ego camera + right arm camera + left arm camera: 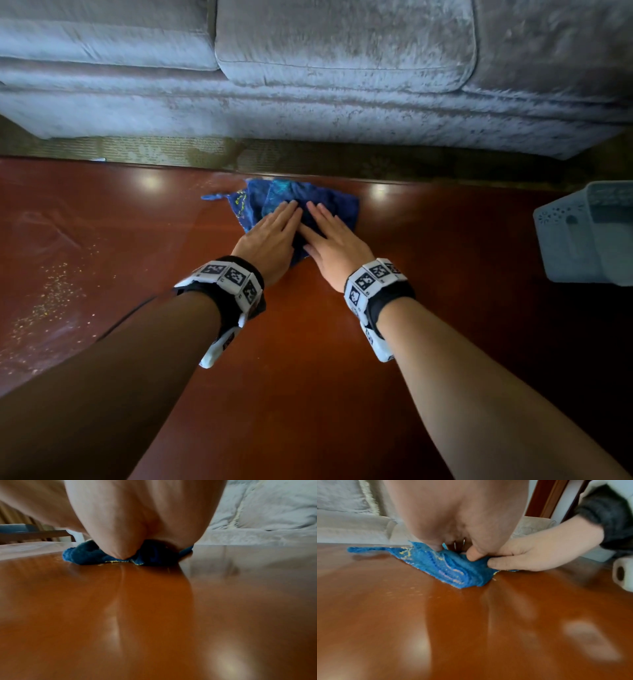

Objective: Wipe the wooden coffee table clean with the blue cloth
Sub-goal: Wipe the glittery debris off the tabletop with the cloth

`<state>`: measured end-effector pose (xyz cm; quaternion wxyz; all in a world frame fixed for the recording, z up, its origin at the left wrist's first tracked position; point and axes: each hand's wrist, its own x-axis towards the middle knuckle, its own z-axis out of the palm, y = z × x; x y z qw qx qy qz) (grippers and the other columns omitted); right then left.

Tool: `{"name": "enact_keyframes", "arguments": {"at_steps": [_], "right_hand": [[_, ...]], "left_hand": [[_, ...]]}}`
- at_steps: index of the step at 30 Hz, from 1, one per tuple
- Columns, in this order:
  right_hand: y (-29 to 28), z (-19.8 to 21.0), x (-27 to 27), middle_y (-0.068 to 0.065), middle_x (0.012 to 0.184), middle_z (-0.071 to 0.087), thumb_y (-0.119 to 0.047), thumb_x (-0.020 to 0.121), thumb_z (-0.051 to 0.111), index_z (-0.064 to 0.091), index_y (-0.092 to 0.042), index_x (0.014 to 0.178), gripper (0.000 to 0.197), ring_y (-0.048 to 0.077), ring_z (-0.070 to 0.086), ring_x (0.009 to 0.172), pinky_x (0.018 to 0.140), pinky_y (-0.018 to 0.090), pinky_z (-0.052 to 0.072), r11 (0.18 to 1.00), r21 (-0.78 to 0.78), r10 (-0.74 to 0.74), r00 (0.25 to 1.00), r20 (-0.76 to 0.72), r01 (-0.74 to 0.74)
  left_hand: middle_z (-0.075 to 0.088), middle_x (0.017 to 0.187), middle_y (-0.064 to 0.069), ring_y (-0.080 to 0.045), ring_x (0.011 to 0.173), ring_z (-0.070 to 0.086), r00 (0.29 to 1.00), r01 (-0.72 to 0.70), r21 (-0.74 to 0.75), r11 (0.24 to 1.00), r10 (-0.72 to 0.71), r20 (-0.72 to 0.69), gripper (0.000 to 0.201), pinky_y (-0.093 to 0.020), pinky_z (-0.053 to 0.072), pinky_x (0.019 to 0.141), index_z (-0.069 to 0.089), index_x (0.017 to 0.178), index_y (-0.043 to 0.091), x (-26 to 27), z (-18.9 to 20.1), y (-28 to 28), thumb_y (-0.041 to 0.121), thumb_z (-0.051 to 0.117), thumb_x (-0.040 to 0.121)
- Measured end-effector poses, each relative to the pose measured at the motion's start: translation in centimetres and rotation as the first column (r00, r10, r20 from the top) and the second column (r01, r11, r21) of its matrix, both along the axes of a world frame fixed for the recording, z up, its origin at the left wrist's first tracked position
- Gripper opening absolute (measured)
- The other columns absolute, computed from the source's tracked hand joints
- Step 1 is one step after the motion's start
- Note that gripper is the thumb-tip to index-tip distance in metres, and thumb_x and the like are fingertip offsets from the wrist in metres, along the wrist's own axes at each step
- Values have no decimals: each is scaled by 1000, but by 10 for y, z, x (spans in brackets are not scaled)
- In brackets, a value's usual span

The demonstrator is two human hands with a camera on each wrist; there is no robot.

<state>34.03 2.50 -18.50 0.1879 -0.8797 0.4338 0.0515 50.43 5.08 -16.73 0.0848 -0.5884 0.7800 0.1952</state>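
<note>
Blue cloth [301, 205] pressed flat under both outstretched hands, left hand [270, 236] and right hand [334, 245]; holding nothing. Left of the cloth, yellow crumbs [54, 291] and smears unwiped on the wooden coffee table [308, 342]; seemingly about midway.

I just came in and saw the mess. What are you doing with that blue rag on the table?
A person is wiping the wooden coffee table with a blue cloth. Both hands lie on the cloth, the left hand and the right hand side by side, pressing it down near the table's far edge, by the grey sofa. Yellowish crumbs are scattered on the table over to the left, so that part is not yet wiped. A pale plastic basket sits at the right.
</note>
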Motion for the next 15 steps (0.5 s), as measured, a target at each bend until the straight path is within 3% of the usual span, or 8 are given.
{"name": "enact_keyframes", "arguments": {"at_steps": [3, 6, 9, 13, 15], "right_hand": [[-5, 2, -44, 1, 160, -2, -34, 102, 32, 12, -33, 151, 53, 16, -1, 147, 120, 34, 8, 997, 25, -73, 996, -44, 74], [-9, 7, -82, 1, 160, -1, -33, 102, 32, 14, -33, 150, 51, 17, 0, 147, 119, 35, 12, 986, 23, -164, 984, -63, 166], [-17, 12, -113, 3, 160, -2, -29, 103, 33, 17, -30, 150, 50, 19, -1, 147, 117, 35, 10, 966, 45, -251, 965, -75, 255], [-31, 11, -147, 4, 160, -1, -24, 102, 36, 21, -27, 150, 50, 21, -2, 147, 118, 41, 14, 934, 65, -347, 936, -58, 351], [-35, 9, -161, 4, 160, -1, -23, 102, 36, 22, -27, 150, 49, 21, -4, 147, 118, 42, 15, 912, 79, -399, 915, -53, 402]], "left_hand": [[-4, 158, -10, -22, 146, -4, 999, 35, -4, 999, -35, -41, 61, -35, 7, 120, -2, 149, 6, -41, -6, -11, 19, 27, 97], [-3, 159, -8, -20, 146, -3, 992, 63, -8, 998, -63, -113, 64, -32, 5, 119, -2, 149, 9, -83, -8, -29, 21, 36, 99], [-3, 159, -8, -20, 146, -2, 986, 108, 13, 994, -106, -131, 68, -32, 6, 119, -1, 149, 10, -120, -8, -51, 22, 42, 98], [-1, 159, -7, -20, 146, 1, 978, 164, 63, 984, -155, -137, 88, -32, 6, 117, 1, 149, 10, -159, -1, -77, 19, 62, 87], [0, 159, -7, -21, 146, 2, 976, 181, 89, 979, -168, -140, 86, -33, 8, 117, 4, 149, 10, -177, 5, -86, 17, 62, 87]]}}
